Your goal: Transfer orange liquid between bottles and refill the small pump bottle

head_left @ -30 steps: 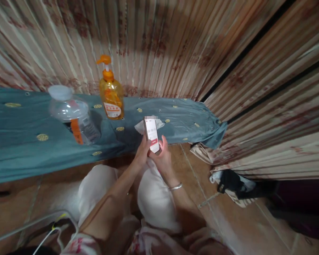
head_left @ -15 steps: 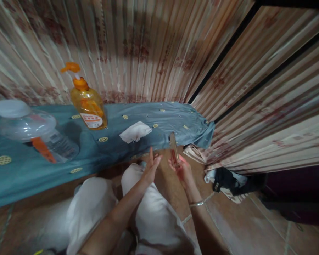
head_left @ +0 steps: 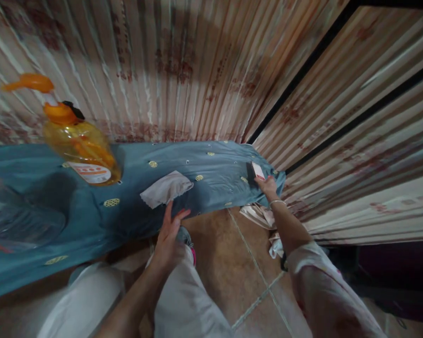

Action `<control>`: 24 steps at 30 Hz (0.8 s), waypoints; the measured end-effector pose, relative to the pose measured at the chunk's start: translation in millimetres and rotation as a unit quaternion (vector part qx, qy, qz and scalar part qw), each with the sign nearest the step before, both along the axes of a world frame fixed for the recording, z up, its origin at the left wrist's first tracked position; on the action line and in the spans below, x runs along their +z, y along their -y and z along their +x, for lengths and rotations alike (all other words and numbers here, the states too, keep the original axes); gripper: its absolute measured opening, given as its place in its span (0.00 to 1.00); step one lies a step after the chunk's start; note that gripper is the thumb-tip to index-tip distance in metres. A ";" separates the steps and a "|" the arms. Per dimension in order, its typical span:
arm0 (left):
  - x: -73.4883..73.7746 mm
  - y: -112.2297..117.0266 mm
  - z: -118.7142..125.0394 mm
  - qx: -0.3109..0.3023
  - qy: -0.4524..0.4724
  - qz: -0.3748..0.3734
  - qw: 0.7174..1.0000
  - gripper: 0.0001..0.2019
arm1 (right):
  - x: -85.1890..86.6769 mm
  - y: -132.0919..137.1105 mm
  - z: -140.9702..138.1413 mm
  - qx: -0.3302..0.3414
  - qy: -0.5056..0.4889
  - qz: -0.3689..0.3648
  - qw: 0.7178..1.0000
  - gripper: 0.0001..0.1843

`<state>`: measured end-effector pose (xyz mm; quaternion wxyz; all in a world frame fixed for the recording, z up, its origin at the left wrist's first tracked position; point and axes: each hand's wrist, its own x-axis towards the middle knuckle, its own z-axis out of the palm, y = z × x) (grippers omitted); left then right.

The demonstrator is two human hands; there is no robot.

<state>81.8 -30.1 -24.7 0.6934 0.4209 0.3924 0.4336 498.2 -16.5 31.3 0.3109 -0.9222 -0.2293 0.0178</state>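
Observation:
Toward the far right end of the teal-covered surface [head_left: 211, 192], my right hand [head_left: 269, 188] is closed on a small flat box [head_left: 257, 170], white with a red mark. The box is down low at the cloth, with a dark shadow beside it; whether it rests there I cannot tell. My left hand [head_left: 169, 234] holds nothing, its fingers apart. Its index fingertip is at the near edge of a whitish folded cloth [head_left: 166, 188]; contact is unclear. The cloth lies flat on the teal cover.
An orange pump bottle [head_left: 86, 157] stands to the left. Closer in is a clear plastic bottle [head_left: 17, 216], cut by the frame edge. A pleated curtain [head_left: 183, 75] hangs behind, with dark poles [head_left: 303, 70] at right. Crumpled fabric [head_left: 257, 214] lies on the tiled floor [head_left: 232, 253].
My right hand has moved away to the right with the box, down to the cover's far end. My left hand has shifted left, close to the cloth. The view has moved nearer.

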 end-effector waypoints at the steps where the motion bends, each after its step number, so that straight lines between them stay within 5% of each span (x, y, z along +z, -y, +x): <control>1: 0.6 -1.6 -1.0 0.007 0.006 -0.001 1.000 0.45 | -1.3 -6.9 5.8 -0.009 0.008 -0.022 1.000 0.37; 6: 4.2 0.0 -3.8 0.016 0.023 -0.028 0.999 0.47 | -15.5 -30.7 25.8 -0.033 0.034 -0.109 0.993 0.45; 13: 13.0 4.4 3.0 0.011 0.016 -0.030 0.999 0.47 | -36.1 -41.9 44.4 -0.039 0.051 -0.152 0.986 0.42; 20: 15.6 3.2 14.0 0.019 0.028 -0.064 0.997 0.47 | -47.4 -43.0 60.2 -0.044 0.037 -0.145 0.988 0.22; 24: 3.9 -1.9 17.6 0.026 0.032 -0.079 0.996 0.49 | -46.7 -40.6 56.3 -0.031 0.045 -0.103 0.993 0.40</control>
